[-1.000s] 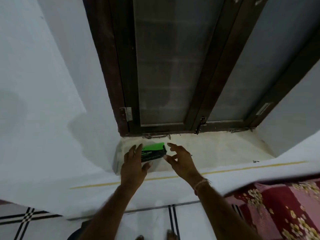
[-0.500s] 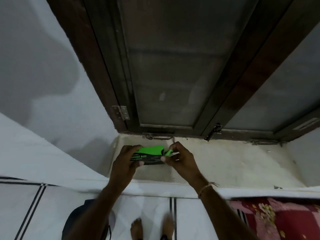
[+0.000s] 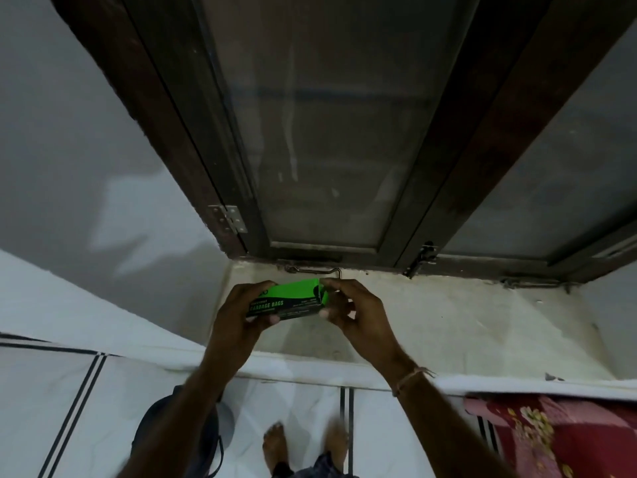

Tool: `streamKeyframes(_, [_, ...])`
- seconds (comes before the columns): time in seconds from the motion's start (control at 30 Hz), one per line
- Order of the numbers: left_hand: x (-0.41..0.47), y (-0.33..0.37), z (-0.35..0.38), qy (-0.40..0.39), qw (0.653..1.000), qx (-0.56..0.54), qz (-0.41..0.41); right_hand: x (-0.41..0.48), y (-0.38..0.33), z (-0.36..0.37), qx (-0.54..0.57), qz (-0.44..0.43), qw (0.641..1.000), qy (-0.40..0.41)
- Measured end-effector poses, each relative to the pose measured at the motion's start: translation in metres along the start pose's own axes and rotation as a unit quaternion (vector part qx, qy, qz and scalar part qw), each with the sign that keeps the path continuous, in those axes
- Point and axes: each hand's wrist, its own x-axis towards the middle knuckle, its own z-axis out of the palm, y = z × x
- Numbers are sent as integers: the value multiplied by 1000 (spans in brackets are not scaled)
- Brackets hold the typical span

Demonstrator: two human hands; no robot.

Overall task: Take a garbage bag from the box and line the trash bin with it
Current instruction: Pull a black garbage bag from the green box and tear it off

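A small green and black garbage bag box (image 3: 287,300) is held in the air just above the pale window sill (image 3: 431,322). My left hand (image 3: 241,315) grips its left end, thumb underneath. My right hand (image 3: 351,312) pinches the right end, where a green flap stands open. No bag shows outside the box. A dark round trash bin (image 3: 179,432) stands on the floor below my left forearm, mostly hidden by the arm.
A dark wooden window frame (image 3: 444,167) with frosted panes rises behind the sill. Grey wall on the left. White tiled floor (image 3: 69,408) with black lines below, my bare feet (image 3: 275,443) on it. A red flowered cloth (image 3: 558,436) lies at the lower right.
Both hands closed on the box and lifted it off the sill. The right hand now works at the right end flap. The view has tilted downward and closer.
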Motion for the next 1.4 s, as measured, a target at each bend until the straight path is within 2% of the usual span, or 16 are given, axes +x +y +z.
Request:
streamKeyframes(0.17, [0,9,0,10,1000,10,0,-4,-3,-1,111,29,992,46])
streamKeyframes(0.27, [-2,13,-2,12,1000,15,4,-7,-6,-2,173,15,982,75])
streamKeyframes(0.47, [-2,23,-4,11,999,31,10,-5,-10,0,235,62,969,35])
streamKeyframes(0.67, [-3,26,-7,17,999,38,7,-4,-14,3,205,16,978,40])
streamKeyframes(0.87, [-1,35,-13,6,996,84,35,0,-13,-3,156,35,987,7])
streamKeyframes(1.0, [7,68,-21,-12,965,228,132,-6,-10,-9,316,85,944,-48])
streamKeyframes(1.07, [15,84,-24,-22,949,278,148,-9,-9,-8,360,96,927,-52])
streamKeyframes(1.23, [26,95,-26,-34,961,234,140,-7,-8,4,384,133,913,-37])
streamKeyframes(1.33, [25,90,-26,-27,970,204,132,-7,-9,5,436,155,886,-12])
streamKeyframes(1.4, [25,82,-26,-21,976,185,116,-6,-7,3,436,160,885,9])
